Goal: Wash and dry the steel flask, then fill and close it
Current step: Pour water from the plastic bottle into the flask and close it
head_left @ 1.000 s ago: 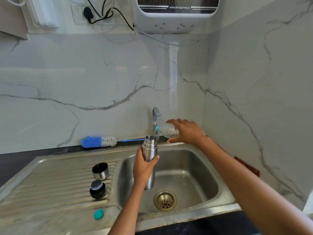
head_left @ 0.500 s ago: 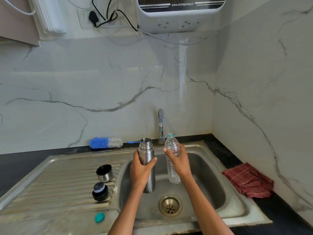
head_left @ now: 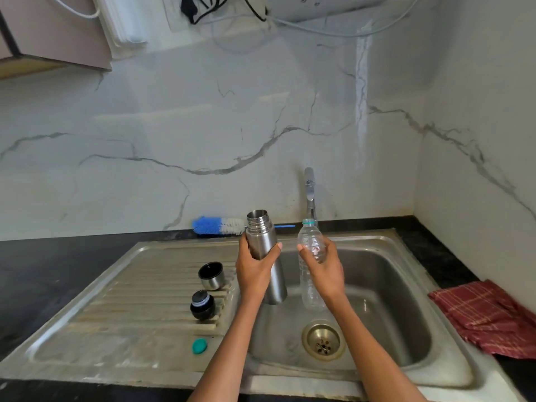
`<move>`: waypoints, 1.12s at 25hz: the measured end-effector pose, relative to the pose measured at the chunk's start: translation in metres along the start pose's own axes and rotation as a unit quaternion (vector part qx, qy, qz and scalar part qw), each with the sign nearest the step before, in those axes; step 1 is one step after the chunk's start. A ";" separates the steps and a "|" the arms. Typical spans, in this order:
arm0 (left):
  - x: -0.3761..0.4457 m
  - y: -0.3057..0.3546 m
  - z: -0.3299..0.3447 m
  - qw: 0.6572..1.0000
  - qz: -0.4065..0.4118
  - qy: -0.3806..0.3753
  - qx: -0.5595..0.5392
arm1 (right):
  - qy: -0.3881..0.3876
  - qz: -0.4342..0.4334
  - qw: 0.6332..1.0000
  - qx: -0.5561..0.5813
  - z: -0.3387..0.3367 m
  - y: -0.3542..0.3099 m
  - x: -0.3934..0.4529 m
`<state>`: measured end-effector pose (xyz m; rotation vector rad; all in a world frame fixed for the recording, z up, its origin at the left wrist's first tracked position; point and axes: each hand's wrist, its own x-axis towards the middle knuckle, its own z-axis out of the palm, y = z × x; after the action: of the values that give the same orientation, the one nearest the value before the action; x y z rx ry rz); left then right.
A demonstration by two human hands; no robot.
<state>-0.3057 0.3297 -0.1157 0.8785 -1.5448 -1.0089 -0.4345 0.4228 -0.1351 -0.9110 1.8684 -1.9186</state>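
My left hand (head_left: 255, 271) grips the steel flask (head_left: 262, 242) around its middle, upright and uncapped, above the left side of the sink basin (head_left: 406, 300). Just to its right, my right hand (head_left: 324, 269) holds a clear plastic water bottle (head_left: 310, 245), upright, with a teal ring at its open neck. The flask's steel cup lid (head_left: 211, 275) and its black stopper (head_left: 202, 305) stand on the ribbed drainboard (head_left: 139, 300). A small teal bottle cap (head_left: 199, 346) lies near the drainboard's front.
A blue and white bottle brush (head_left: 219, 226) lies on the dark counter behind the sink. The tap (head_left: 309, 192) rises at the basin's back. A red checked cloth (head_left: 490, 317) lies on the counter at the right. The brass drain (head_left: 323, 339) sits below my hands.
My right hand has brought the plastic bottle from the tap down beside the flask and stood it upright. The view has tilted down, showing the red cloth.
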 end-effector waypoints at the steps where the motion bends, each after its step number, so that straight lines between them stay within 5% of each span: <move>1: 0.003 0.006 -0.004 1.000 0.001 0.010 -0.010 | 0.002 0.011 1.000 0.015 0.002 -0.001 -0.002; 11: 0.042 0.097 -0.109 0.994 0.057 0.091 0.015 | -0.154 0.004 0.981 0.121 0.043 -0.025 -0.041; 20: 0.029 0.082 -0.215 0.973 0.041 0.184 0.131 | -0.146 -0.080 0.984 0.068 0.065 -0.028 -0.066; 28: 0.021 0.036 -0.236 0.982 -0.019 0.145 0.120 | -0.181 -0.065 0.981 0.025 0.065 -0.021 -0.077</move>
<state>-0.0786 0.2864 -0.0507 1.1718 -1.4208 -0.6936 -0.3314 0.4229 -0.1354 -1.2939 1.5770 -1.7180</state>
